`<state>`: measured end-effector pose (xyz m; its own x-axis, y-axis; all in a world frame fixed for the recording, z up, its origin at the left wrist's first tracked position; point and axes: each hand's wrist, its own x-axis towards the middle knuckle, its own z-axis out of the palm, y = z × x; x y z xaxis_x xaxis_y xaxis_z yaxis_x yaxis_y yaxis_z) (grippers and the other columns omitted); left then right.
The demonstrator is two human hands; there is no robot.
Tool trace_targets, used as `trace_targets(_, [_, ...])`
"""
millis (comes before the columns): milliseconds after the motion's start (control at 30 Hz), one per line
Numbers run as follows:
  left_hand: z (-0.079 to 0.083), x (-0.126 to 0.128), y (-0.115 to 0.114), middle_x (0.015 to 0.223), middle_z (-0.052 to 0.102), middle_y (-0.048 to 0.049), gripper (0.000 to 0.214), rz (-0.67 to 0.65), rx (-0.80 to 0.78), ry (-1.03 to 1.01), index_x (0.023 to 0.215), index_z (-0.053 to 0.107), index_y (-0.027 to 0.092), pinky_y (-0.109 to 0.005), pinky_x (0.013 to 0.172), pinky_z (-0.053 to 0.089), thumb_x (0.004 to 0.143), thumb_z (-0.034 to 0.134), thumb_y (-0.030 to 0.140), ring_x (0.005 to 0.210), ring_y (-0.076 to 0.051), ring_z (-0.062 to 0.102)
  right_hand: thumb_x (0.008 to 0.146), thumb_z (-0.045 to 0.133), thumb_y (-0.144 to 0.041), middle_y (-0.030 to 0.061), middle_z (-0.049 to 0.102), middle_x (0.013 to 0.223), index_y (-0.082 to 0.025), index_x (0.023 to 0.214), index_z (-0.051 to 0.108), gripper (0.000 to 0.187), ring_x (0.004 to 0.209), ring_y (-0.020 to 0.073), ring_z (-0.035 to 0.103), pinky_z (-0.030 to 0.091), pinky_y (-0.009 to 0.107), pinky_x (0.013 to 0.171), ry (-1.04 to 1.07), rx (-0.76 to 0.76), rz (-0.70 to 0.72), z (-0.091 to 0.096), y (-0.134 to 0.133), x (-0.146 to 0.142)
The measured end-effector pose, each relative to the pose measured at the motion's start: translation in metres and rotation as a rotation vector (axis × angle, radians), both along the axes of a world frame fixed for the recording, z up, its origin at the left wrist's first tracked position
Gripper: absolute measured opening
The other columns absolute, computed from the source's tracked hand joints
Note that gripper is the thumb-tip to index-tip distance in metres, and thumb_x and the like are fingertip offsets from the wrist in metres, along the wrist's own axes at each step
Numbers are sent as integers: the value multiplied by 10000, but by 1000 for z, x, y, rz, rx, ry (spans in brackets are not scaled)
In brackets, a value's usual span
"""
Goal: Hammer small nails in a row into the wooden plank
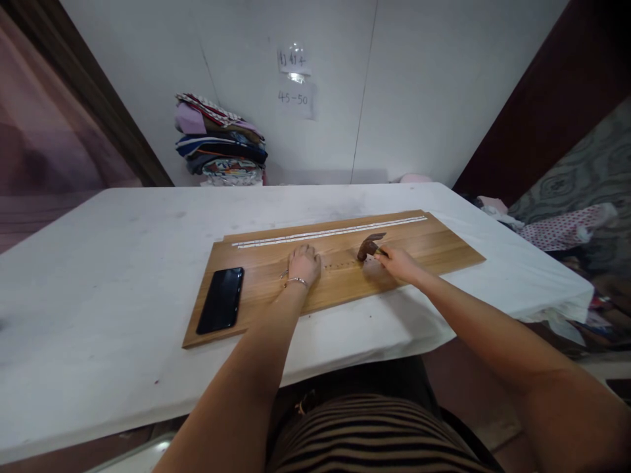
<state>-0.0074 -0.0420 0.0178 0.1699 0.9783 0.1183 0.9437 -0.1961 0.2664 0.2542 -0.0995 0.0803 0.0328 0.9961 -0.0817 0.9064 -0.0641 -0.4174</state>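
A wooden board (266, 282) lies on the white-covered table. My right hand (398, 264) grips a claw hammer (367, 248) by its handle, the head low over the board's middle. A row of small nails (340, 265) runs along the board between my hands. My left hand (304, 264) rests palm down on the board at the left end of that row, fingers stretched out. Beside its wrist lie a few thin metal pieces (284, 273), too small to make out fully. Whatever is under the left palm is hidden.
A black phone (221, 301) lies on the board's left end. Two white measuring strips (328, 232) run along its far side. Folded clothes (221, 141) are stacked at the table's back edge by the wall. The white tablecloth (123, 282) extends left of the board.
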Motion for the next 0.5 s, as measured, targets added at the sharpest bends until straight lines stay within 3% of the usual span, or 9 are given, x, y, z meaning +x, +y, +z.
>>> trace_targets(500, [2, 0, -1, 1304, 666, -140, 290, 1, -1, 1, 1089, 686, 189, -406, 1071, 423, 993, 420, 255, 1244, -284, 586, 995, 510, -300, 70, 723, 808, -180, 952, 696, 226, 757, 202, 634, 418, 269, 721, -1, -7, -5, 2, -2, 1])
